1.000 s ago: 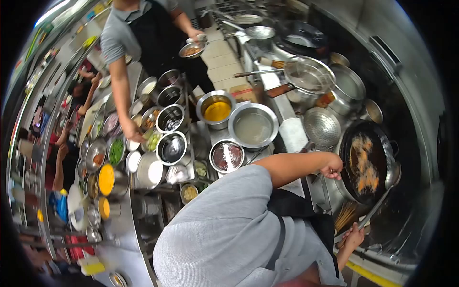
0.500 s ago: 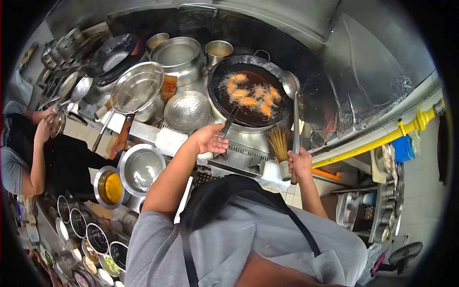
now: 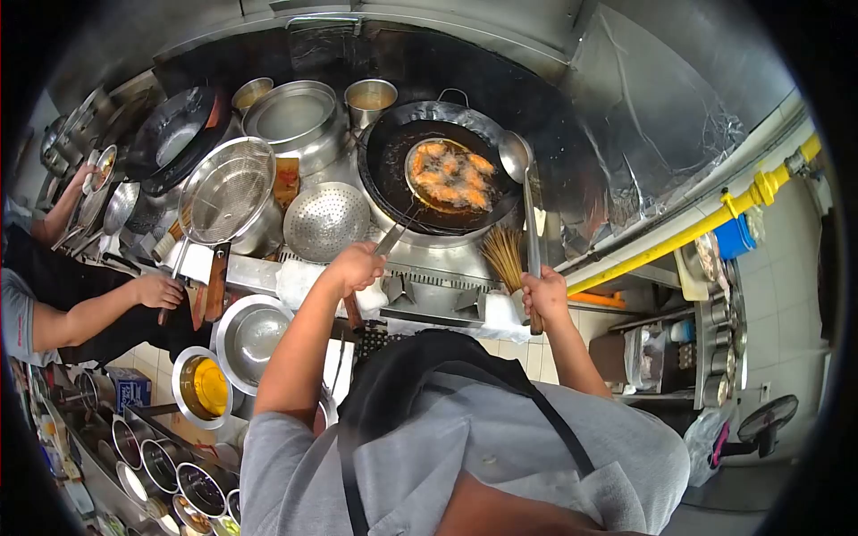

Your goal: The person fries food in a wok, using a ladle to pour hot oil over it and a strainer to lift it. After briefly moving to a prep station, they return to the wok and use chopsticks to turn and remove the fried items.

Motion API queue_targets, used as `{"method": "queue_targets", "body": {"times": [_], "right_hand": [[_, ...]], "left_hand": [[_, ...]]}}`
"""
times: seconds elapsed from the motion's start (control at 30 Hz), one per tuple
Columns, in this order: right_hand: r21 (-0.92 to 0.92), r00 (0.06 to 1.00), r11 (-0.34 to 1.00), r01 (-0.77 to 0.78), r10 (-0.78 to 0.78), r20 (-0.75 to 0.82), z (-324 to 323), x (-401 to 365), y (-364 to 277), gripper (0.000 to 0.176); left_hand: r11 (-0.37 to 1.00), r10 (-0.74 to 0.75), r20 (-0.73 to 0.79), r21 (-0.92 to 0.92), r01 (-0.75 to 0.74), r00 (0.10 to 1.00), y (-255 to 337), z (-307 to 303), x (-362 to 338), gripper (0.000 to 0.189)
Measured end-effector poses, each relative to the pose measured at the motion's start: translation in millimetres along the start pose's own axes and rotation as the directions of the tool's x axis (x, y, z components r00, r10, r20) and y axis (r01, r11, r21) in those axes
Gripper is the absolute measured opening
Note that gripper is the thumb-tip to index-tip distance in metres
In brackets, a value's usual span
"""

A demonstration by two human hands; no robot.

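My left hand [image 3: 359, 268] is closed round the handle of a skimmer [image 3: 391, 238], whose wooden end shows below my fist. Its round rim lies in the dark oil of the wok [image 3: 380, 134]. Orange-brown fried pieces [image 3: 456, 186] sit within that rim, bubbling. In my right hand [image 3: 544, 293] is a long-handled ladle [image 3: 534, 228], held by its lower end. The ladle's bowl rests at or just above the wok's right edge; contact cannot be made out. Beside my right hand stands a bamboo wok brush [image 3: 504, 257].
A perforated strainer [image 3: 327, 221], a mesh strainer [image 3: 231, 189] and a lidded pot [image 3: 291, 121] stand left of the wok. At the left, a co-worker's hand [image 3: 161, 292] grips a handle. A bowl of yellow liquid [image 3: 185, 386] is below. The yellow pipe [image 3: 688, 232] runs along the right.
My left hand went from open to closed round the skimmer's handle. The fried pieces, spread out before, are now gathered inside its rim. A co-worker's hands moved apart. The view shifted slightly.
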State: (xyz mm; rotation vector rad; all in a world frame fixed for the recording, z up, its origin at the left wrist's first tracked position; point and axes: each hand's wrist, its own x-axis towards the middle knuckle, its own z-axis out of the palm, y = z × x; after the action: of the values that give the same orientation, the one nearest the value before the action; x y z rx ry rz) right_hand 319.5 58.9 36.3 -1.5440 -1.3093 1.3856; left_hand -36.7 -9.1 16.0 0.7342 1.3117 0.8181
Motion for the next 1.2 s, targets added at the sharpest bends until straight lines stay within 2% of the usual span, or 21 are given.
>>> {"method": "queue_targets", "body": {"times": [0.13,0.37,0.53,0.67,0.77,0.83,0.93,1.03,1.1,1.13,1.17,1.2], "right_hand": [[0.018,1.000,1.000,-0.001,0.001,-0.002,2.8,3.7,-0.3,0.011],[0.029,0.999,0.998,-0.047,0.047,0.009,10.7,7.0,-14.1,0.013],[0.011,0.993,0.998,-0.061,0.059,0.098,20.2,20.0,-4.5,0.014],[0.016,0.979,0.994,-0.108,0.104,0.173,23.5,11.8,-9.6,0.016],[-0.076,0.984,0.995,-0.060,0.071,0.162,25.5,9.3,-4.2,0.016],[-0.185,0.996,0.981,0.062,-0.049,0.074,25.4,12.5,2.3,0.013],[-0.261,0.991,0.957,0.126,-0.132,-0.005,19.1,15.5,-3.5,0.010],[-0.254,0.987,0.955,0.153,-0.158,0.002,11.5,18.8,-17.6,0.011],[-0.265,0.988,0.953,0.146,-0.152,-0.003,10.4,23.0,-24.9,0.016],[-0.295,0.985,0.941,0.163,-0.175,-0.013,11.1,26.9,-25.0,0.017],[-0.328,0.979,0.927,0.183,-0.201,-0.020,12.3,30.6,-25.0,0.018],[-0.280,0.980,0.941,0.190,-0.198,0.000,16.1,30.7,-27.8,0.019]], "left_hand": [[1.000,0.012,0.070,0.024,-0.014,0.997,-3.8,-9.8,-7.8,0.011],[0.997,0.021,0.129,-0.078,-0.011,0.991,-14.4,-15.5,-10.2,0.014],[0.997,0.045,0.139,-0.070,-0.035,0.989,-12.5,-13.3,-8.1,0.016],[0.986,0.033,0.089,-0.167,-0.018,0.995,-14.0,-6.1,-1.2,0.016],[0.979,0.013,0.070,-0.203,0.002,0.997,-5.5,1.8,0.5,0.017],[0.981,-0.009,0.067,-0.191,0.022,0.998,-0.4,6.9,1.6,0.017],[0.980,-0.026,0.078,-0.195,0.041,0.997,1.9,6.3,8.1,0.017],[0.991,-0.070,0.148,-0.102,0.086,0.987,8.0,4.0,17.9,0.021],[0.964,-0.222,0.193,-0.107,0.245,0.956,21.5,7.5,26.2,0.034],[0.962,-0.252,0.167,-0.063,0.265,0.953,23.5,6.1,34.0,0.047],[0.963,-0.251,0.159,-0.058,0.263,0.955,23.3,7.4,35.9,0.047],[0.971,-0.221,0.128,-0.060,0.230,0.967,23.8,10.9,36.5,0.049]]}}
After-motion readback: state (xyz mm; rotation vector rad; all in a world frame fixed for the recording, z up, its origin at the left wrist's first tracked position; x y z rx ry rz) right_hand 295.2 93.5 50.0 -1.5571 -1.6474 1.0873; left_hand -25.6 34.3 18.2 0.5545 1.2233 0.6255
